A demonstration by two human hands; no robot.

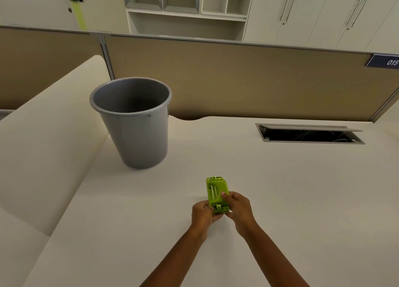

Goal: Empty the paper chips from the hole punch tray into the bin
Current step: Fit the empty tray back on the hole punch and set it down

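The near end of the lime-green plastic hole punch (216,191) is hidden behind the left hand (204,214) and right hand (238,209); whether its tray is on cannot be told. At ten o'clock, the round grey plastic bin (133,122) hides its own floor. At two o'clock, the dark blue number plate (383,61) is cut by the edge.

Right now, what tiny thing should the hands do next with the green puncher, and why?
Probably carry the green hole punch left and forward over the grey bin. Both the left hand and right hand grip it above the bare desk, well short of the bin's open mouth.
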